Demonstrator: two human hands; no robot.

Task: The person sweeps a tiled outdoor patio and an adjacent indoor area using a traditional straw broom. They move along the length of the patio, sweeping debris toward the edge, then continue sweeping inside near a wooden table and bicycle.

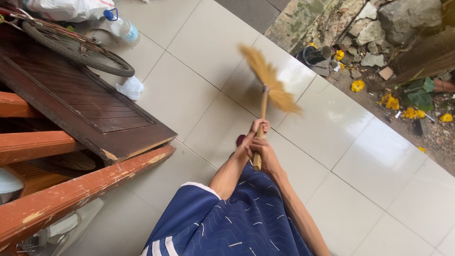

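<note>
Both my hands grip one straw broom by its short wooden handle. My left hand is closed around the handle higher up. Just below it, near the handle's butt end, my right hand is closed on it too. The fan of yellow bristles is blurred and points away from me, over the glossy cream floor tiles. My blue patterned shirt fills the bottom of the view.
A dark wooden door panel leans over orange wooden beams at the left. Behind it are a bicycle wheel, a plastic bottle and a white crumpled wad. Rubble, a black pot and yellow flowers border the tiles at upper right.
</note>
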